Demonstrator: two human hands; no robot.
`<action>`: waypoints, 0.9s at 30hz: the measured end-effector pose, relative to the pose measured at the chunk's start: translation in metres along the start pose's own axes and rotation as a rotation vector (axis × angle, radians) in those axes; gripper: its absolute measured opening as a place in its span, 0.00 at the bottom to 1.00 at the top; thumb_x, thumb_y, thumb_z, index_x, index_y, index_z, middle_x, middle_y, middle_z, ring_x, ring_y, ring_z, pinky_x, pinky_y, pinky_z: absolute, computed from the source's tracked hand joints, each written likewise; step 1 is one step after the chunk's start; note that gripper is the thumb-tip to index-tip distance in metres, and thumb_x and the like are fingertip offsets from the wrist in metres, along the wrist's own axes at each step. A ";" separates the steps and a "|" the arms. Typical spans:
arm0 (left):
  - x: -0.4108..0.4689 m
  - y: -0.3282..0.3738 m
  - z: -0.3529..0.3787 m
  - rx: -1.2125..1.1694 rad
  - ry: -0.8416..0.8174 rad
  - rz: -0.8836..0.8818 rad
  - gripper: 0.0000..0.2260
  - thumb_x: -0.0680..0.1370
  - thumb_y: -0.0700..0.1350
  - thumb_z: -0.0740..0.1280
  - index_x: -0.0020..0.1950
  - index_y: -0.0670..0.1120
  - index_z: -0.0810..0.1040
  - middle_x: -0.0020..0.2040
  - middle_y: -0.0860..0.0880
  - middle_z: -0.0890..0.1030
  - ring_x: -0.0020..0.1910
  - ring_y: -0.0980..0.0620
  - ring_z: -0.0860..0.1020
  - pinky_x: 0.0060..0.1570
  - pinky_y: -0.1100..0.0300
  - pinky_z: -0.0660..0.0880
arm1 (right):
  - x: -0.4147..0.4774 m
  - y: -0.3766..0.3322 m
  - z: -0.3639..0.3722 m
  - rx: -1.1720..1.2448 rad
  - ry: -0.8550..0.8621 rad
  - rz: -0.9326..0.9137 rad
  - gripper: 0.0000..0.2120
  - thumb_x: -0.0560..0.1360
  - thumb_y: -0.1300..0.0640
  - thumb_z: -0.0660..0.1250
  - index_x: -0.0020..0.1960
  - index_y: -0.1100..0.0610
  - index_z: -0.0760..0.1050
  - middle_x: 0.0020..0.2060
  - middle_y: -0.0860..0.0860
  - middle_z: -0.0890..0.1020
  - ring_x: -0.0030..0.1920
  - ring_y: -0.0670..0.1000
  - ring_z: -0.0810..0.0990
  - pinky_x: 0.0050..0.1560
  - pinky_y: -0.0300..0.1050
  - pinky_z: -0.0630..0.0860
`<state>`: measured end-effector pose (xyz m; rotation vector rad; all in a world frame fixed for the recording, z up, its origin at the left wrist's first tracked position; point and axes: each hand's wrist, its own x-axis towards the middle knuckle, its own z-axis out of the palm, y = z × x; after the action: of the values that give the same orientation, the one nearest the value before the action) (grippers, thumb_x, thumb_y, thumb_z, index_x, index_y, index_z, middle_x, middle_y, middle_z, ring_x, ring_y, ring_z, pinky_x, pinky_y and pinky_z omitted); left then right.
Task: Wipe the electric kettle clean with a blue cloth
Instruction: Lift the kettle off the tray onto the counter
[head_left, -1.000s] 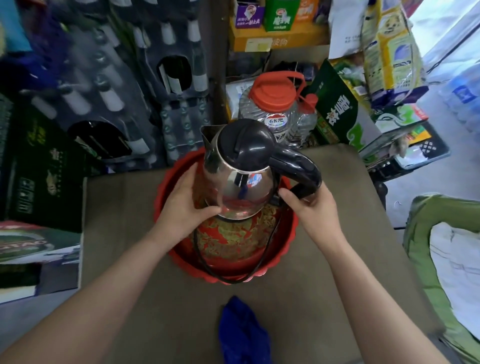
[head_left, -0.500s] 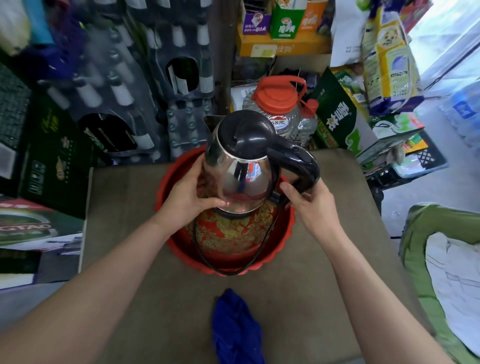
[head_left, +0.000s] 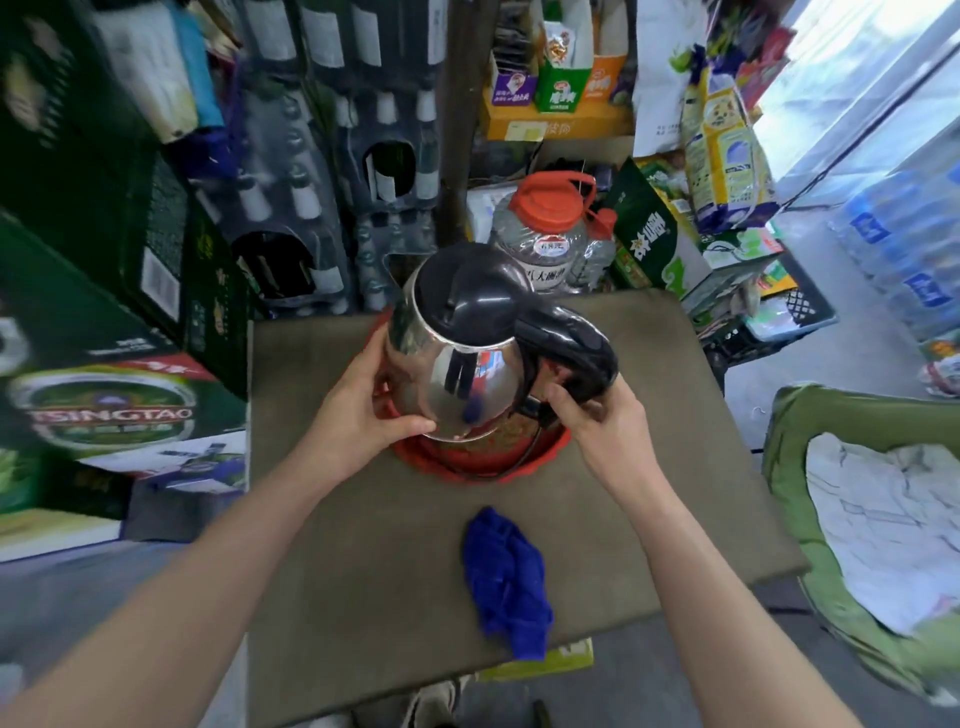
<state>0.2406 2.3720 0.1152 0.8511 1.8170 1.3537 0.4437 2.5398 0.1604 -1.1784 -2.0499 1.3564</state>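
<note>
**Kettle Held in Two Hands Over a Red Tray**

The electric kettle (head_left: 457, 374) is held over a red tray (head_left: 415, 460) at the far middle of the table (head_left: 363, 597). It is made of shiny steel, and its black lid (head_left: 462, 291) is shut. It is tipped a little, and its black handle (head_left: 571, 343) is turned to the right. Whether its bottom touches the tray cannot be told.

The steel side is cupped by the left hand (head_left: 363, 415), with the fingers bent round the far side and the thumb laid along the bottom edge. The low end of the handle is gripped by the right hand (head_left: 597, 421), with the fingers curled round it. A black cord (head_left: 527, 452) is seen along the near rim of the tray, under the kettle.

The blue cloth (head_left: 506, 577) is left bunched up on the table. It is nearer to the person than the tray, and well apart from both hands.

Behind the table, a big clear jug with a red cap (head_left: 550, 208) is stood, with a green box (head_left: 649, 234) just beside it. Packs of bottles (head_left: 311, 182) are stacked at the back left. A Tsingtao beer box (head_left: 104, 410) is placed to the left of the table. To the right, a green cushion (head_left: 789, 441) is seen, and a white cloth (head_left: 883, 519) is laid on it.
</note>
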 end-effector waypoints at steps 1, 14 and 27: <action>-0.018 -0.005 -0.007 0.008 -0.007 -0.012 0.50 0.59 0.50 0.80 0.76 0.61 0.57 0.70 0.54 0.73 0.67 0.53 0.74 0.66 0.50 0.72 | -0.017 -0.001 0.008 0.005 -0.007 0.012 0.16 0.76 0.57 0.73 0.61 0.45 0.75 0.46 0.36 0.82 0.44 0.31 0.80 0.50 0.34 0.77; -0.183 -0.100 -0.042 0.046 0.047 -0.237 0.46 0.59 0.54 0.80 0.72 0.57 0.62 0.60 0.57 0.78 0.58 0.62 0.78 0.63 0.52 0.75 | -0.154 0.048 0.105 -0.065 -0.069 0.129 0.15 0.75 0.55 0.73 0.60 0.50 0.76 0.45 0.46 0.83 0.47 0.47 0.83 0.47 0.37 0.76; -0.195 -0.109 -0.016 0.078 0.156 -0.268 0.47 0.60 0.62 0.78 0.73 0.58 0.59 0.68 0.50 0.73 0.63 0.53 0.77 0.63 0.47 0.74 | -0.138 0.053 0.100 0.009 -0.025 0.130 0.16 0.75 0.63 0.72 0.59 0.50 0.73 0.47 0.40 0.80 0.44 0.31 0.78 0.44 0.22 0.71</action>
<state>0.3214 2.1762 0.0428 0.5282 2.0328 1.2111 0.4713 2.3806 0.0841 -1.3176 -2.0124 1.4451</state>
